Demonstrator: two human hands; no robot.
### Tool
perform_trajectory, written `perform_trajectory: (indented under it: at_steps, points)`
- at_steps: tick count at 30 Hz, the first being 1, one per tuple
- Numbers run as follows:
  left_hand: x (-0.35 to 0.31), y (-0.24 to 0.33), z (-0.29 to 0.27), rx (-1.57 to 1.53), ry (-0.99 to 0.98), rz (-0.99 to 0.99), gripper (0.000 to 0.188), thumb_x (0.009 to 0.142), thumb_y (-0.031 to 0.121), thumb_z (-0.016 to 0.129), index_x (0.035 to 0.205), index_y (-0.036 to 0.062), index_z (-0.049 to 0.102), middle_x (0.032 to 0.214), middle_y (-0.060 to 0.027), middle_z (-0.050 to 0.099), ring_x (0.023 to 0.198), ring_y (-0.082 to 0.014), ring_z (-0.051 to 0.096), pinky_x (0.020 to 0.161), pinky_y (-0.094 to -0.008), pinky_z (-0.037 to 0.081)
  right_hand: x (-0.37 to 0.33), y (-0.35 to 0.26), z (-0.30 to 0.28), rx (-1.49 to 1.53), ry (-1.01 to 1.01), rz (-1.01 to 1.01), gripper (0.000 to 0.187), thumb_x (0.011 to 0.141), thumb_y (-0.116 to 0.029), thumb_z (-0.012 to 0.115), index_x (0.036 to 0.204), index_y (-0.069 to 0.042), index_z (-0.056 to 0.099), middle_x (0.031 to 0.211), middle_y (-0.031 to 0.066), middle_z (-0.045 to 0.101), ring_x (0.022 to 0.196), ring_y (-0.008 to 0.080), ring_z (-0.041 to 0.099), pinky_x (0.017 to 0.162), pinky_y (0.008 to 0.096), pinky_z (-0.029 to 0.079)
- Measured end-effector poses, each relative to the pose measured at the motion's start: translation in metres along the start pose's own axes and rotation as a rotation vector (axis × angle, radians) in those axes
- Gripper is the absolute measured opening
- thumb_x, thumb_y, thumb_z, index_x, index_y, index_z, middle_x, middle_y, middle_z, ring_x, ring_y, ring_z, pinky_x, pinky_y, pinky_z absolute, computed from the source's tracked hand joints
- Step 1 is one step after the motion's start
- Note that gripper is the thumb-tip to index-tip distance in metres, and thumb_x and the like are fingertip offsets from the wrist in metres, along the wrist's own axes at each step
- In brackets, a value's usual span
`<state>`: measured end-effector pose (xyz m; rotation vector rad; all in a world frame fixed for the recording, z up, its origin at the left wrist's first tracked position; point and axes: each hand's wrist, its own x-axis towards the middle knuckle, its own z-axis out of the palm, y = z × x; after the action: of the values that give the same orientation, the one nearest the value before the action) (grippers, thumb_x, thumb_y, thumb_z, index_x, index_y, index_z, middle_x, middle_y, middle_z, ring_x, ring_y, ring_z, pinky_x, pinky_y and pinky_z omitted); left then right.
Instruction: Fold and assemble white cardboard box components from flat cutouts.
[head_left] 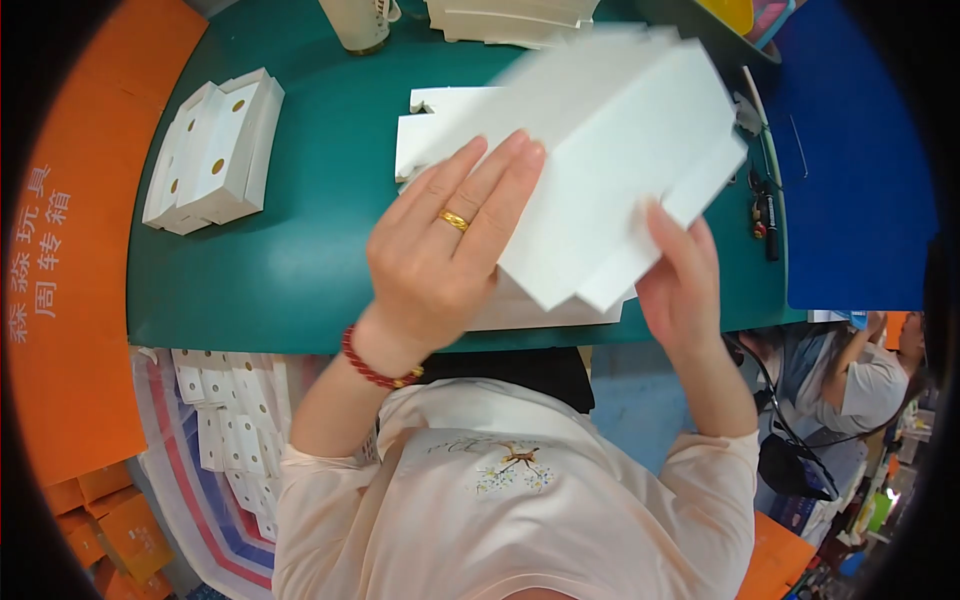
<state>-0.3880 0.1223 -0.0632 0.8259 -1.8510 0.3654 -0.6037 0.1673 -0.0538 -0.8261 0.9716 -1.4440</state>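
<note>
A white cardboard box blank with creased flaps is raised and tilted above the table, its far end smeared by motion. My right hand grips its near right edge, thumb on top and fingers underneath. Across the blank's left side lies my left hand, fingers stretched out and touching the card; its thumb is hidden. It wears a gold ring and a red bracelet. More white card lies beneath the blank, mostly covered by it and my hands.
Folded white boxes with gold dots sit on the green table's left side. At the back stand a cup and stacked white card. A black pen lies right. A striped bag holds several boxes below left. A person is at right.
</note>
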Motion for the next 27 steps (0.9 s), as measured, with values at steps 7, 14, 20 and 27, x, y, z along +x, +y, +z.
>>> perform_trajectory:
  at_steps: [7,14,20,27]
  points:
    - [-0.040,-0.027,-0.036,-0.689,-0.558,-0.034,0.051,0.071,-0.013,0.061,0.119,0.0034,0.066,0.120,-0.0136,0.067,0.116,-0.0336,0.062,0.101,-0.0458,0.048,-0.025,0.018,-0.132,-1.515,-0.182,-0.669,0.062,0.079,-0.015,0.080,0.130,-0.003,0.048,0.130,0.0195,0.052,0.124,0.0322,0.052,0.102,0.0408,0.042]
    - [-0.035,-0.034,-0.051,-0.661,-1.070,-0.060,0.065,0.068,-0.019,0.060,0.126,0.0095,0.062,0.138,-0.0089,0.058,0.134,-0.0350,0.048,0.109,-0.0491,0.040,0.027,-0.006,-0.128,-1.581,-0.066,-0.673,0.029,0.089,0.004,0.061,0.115,-0.007,0.064,0.134,0.0111,0.056,0.130,0.0275,0.050,0.106,0.0363,0.042]
    - [0.043,-0.084,-0.030,-0.691,-1.368,-0.344,0.042,0.083,0.007,0.071,0.125,0.0087,0.062,0.134,-0.0061,0.057,0.120,-0.0241,0.054,0.099,-0.0372,0.047,0.083,-0.006,-0.034,-1.421,-0.540,-0.685,0.030,0.089,-0.003,0.068,0.118,-0.011,0.065,0.132,0.0099,0.058,0.127,0.0293,0.052,0.106,0.0363,0.043]
    - [0.040,-0.092,0.041,-0.214,-1.217,-0.208,0.054,0.080,0.020,0.076,0.127,0.0046,0.054,0.117,-0.0123,0.059,0.105,-0.0236,0.057,0.090,-0.0323,0.049,0.142,0.004,-0.014,-1.596,-0.726,-0.373,0.044,0.084,-0.025,0.078,0.122,-0.009,0.062,0.128,0.0110,0.058,0.118,0.0278,0.056,0.098,0.0343,0.050]
